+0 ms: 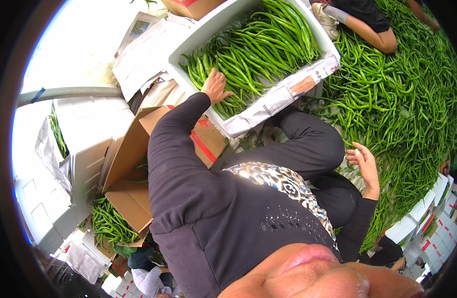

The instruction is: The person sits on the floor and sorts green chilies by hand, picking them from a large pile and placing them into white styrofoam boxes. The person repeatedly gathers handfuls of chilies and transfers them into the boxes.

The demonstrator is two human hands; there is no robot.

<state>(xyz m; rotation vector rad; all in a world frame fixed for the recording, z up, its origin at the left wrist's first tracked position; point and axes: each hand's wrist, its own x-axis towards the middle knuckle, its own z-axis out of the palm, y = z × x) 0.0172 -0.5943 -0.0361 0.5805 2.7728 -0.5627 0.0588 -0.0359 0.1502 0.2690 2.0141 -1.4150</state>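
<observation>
Long green chili peppers (258, 47) lie side by side in a white foam box (177, 59) with printed paper over its near rim. My left hand (217, 87) rests on the peppers at the box's left end, thumb apart from the fingers, gripping nothing that I can see. On the right, my right hand (365, 166) hangs beside my bent knee with its fingers loosely bent and apart. Its fingertips are close to the edge of a large heap of loose green chili peppers (402, 114); whether they touch a pepper is unclear.
Opened cardboard boxes (131, 196) stand at my left, near white foam boxes (89, 134) and a grey pole (72, 93). Paper sheets (141, 54) lie by the box. Another person's bent leg (370, 35) is at the upper right. White boxes (427, 203) line the lower right.
</observation>
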